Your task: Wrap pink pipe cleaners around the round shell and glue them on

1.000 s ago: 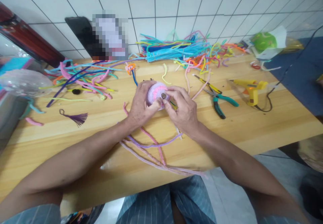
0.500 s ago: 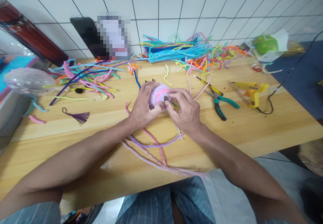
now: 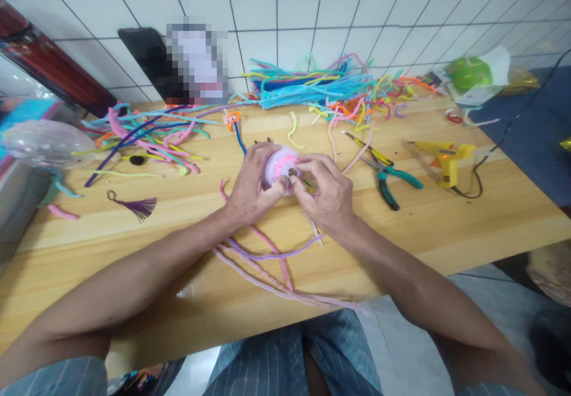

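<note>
A round piece of coiled lilac and pink pipe cleaner (image 3: 282, 161) is held above the middle of the table. My left hand (image 3: 253, 185) is closed around its left side, thumb pressed near the centre. At that centre sits a small dark, shiny round piece (image 3: 292, 172); its exact kind is unclear. Thumb and index finger of my right hand (image 3: 325, 191) pinch at this small piece from the right. My fingers hide part of the coil. Loose lilac and pink pipe cleaners (image 3: 285, 259) lie below my hands, near the table's front edge.
Right of my hands lie pliers (image 3: 387, 183), a yellow cutter (image 3: 370, 148) and a yellow glue gun (image 3: 444, 155) with its cord. A purple tassel (image 3: 136, 206) lies left. Bundled blue pipe cleaners (image 3: 307, 90) and a black phone (image 3: 151, 60) are along the tiled wall.
The camera view shifts slightly back and forth. Both hands keep hold of the coil, with only slight finger movement around its centre; the items on the table stay put.
</note>
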A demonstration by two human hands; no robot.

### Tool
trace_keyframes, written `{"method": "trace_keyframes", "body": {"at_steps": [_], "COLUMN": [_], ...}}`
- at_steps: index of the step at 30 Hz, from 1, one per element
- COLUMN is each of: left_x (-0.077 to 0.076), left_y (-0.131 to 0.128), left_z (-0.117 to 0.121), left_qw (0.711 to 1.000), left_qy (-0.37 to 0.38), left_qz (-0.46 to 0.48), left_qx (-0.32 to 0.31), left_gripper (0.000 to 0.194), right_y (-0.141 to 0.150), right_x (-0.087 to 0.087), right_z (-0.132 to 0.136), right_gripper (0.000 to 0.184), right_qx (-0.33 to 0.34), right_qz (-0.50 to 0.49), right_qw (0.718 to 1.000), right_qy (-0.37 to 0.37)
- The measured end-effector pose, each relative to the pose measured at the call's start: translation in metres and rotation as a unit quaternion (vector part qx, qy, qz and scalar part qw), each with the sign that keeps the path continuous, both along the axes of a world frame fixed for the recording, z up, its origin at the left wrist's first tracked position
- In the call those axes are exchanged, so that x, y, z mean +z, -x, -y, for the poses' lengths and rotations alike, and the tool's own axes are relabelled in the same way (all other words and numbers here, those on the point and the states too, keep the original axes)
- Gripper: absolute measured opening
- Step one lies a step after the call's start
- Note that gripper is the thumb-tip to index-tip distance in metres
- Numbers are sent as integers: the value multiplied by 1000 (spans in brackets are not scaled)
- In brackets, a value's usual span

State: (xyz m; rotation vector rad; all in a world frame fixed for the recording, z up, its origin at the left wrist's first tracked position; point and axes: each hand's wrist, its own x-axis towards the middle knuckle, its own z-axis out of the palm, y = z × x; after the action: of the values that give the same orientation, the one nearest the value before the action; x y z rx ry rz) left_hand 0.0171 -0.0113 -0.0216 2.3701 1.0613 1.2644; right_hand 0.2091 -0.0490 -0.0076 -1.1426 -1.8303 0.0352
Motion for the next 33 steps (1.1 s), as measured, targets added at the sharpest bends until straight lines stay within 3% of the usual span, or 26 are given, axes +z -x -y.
{"method": "trace_keyframes", "body": {"at_steps": [16, 27, 33], "left_x": [5, 6, 6], "left_y": [-10, 5, 5], "left_z": [7, 4, 3], "left_qw": [998, 999, 999], "left_qy": [41, 47, 41], "left_qz": [55, -3, -29], "left_qx": [5, -27, -12], "left_gripper": [43, 42, 50], "right_y": [0, -1, -2], "right_x": [3, 5, 5], "right_z": [1, -1, -2], "right_gripper": [9, 6, 8], "right_qx": [0, 4, -1], "right_qz": [-39, -34, -40], "right_qw": [997, 998, 997], "right_qy": [63, 55, 66]}}
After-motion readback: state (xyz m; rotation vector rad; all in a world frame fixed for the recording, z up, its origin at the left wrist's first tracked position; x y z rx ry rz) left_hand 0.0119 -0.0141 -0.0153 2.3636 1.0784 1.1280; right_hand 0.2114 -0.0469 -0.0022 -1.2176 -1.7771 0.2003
